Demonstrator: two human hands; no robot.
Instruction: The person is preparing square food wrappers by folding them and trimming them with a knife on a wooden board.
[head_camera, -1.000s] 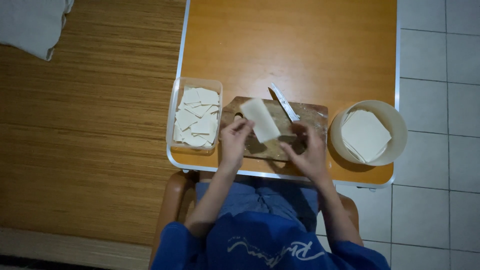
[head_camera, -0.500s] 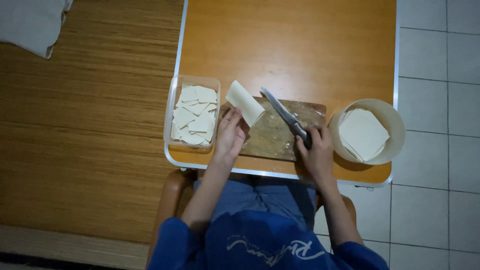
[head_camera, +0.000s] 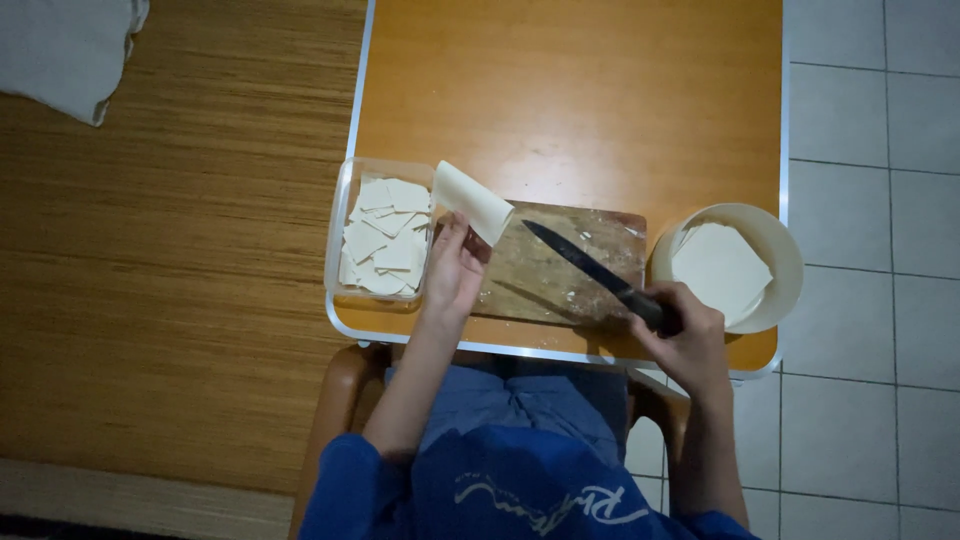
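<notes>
Since prev frame, my left hand (head_camera: 455, 275) carried dough sheet (head_camera: 472, 202) toward container (head_camera: 345, 195), grip pinching it; right hand (head_camera: 685, 335) fist-gripping knife (head_camera: 590, 272) over board (head_camera: 560, 270).

The scene was dimly lit, with warm, soft light from overhead. The orange table (head_camera: 600, 90) was the brightest area, showing a faint sheen near its middle. The knife (head_camera: 590, 272) cast a soft shadow on the cutting board (head_camera: 560, 290) below it. Left of the table, the woven mat (head_camera: 180, 280) darkened toward the lower edge. Focus was fairly sharp, slightly grainy, with no marked blur.
</notes>
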